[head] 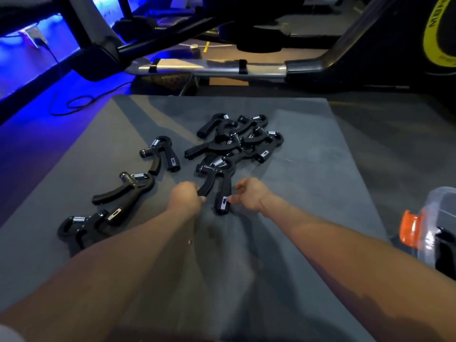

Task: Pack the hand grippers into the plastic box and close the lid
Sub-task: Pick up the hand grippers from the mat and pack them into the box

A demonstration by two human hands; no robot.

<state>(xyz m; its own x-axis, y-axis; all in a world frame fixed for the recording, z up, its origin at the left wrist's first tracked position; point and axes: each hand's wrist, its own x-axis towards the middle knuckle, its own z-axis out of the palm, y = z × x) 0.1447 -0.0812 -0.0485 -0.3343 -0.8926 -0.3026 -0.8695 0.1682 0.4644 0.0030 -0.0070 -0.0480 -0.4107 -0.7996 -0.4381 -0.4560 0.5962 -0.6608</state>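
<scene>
Head view: both hands (pixel 217 199) grip one hand gripper (pixel 217 178) on mat (pixel 308 193).

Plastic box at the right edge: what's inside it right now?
Through the plastic box's clear wall, a dark shape shows low inside, possibly a hand gripper, but it is too cropped to confirm. An orange latch sits on its near side. The rest of the interior is out of frame.
</scene>
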